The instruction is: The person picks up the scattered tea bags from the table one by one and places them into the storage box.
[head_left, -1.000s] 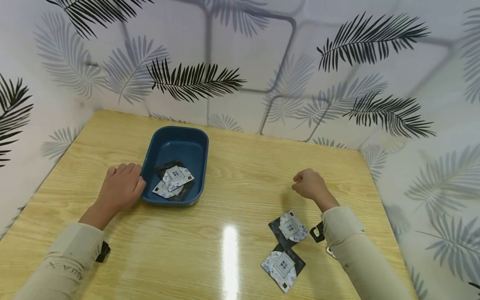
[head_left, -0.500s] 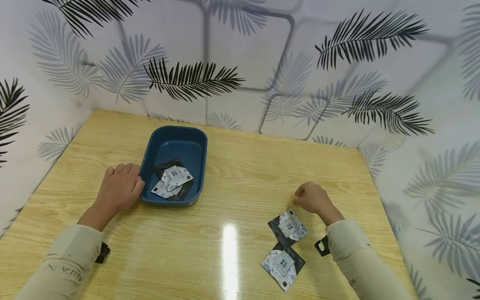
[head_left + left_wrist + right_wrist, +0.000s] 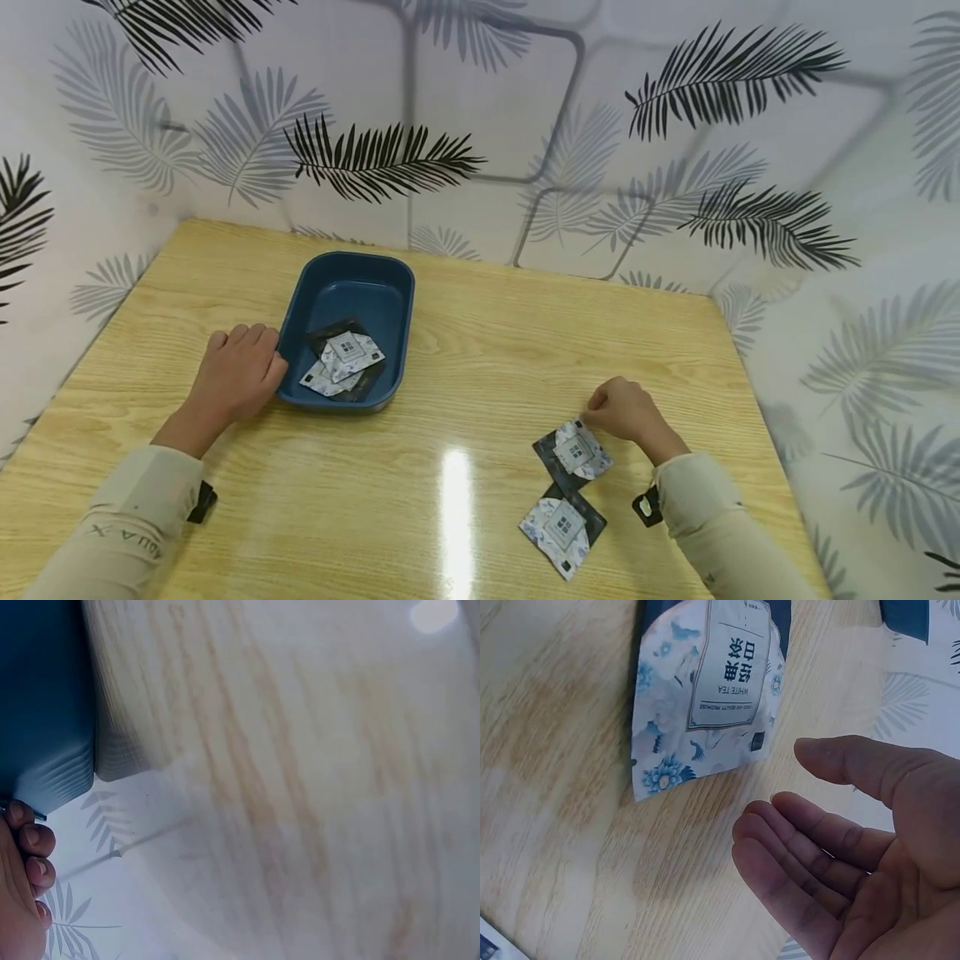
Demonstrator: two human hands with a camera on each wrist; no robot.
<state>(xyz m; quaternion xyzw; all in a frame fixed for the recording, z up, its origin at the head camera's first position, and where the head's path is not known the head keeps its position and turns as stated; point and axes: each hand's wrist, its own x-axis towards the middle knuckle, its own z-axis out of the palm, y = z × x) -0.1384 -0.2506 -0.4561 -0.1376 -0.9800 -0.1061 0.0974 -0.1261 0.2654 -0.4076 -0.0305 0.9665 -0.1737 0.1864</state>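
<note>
At the left of the table, my left hand (image 3: 238, 373) grips the near-left rim of a blue plastic bin (image 3: 408, 333). Curled fingertips (image 3: 39, 871) show by the bin's edge in the left wrist view. Overlapping tea sachets (image 3: 348, 354) lie inside the bin. My right hand (image 3: 624, 410) hovers at the far corner of a black-and-white tea sachet (image 3: 574, 451) printed "WHITE TEA". In the right wrist view its thumb and curved fingers stand apart, with nothing between them, just beside that sachet. A second tea sachet (image 3: 562, 527) lies nearer, meeting the first at a corner.
The wooden table (image 3: 480, 350) backs onto a wall (image 3: 495, 100) with a leaf pattern. Another white packet corner (image 3: 496, 946) shows at the lower left of the right wrist view. Glare streaks the table's front middle.
My right hand has come down and nearer, from beyond the sachets to the far corner of the upper one. The left hand stays at the bin, and the sachets lie as before.
</note>
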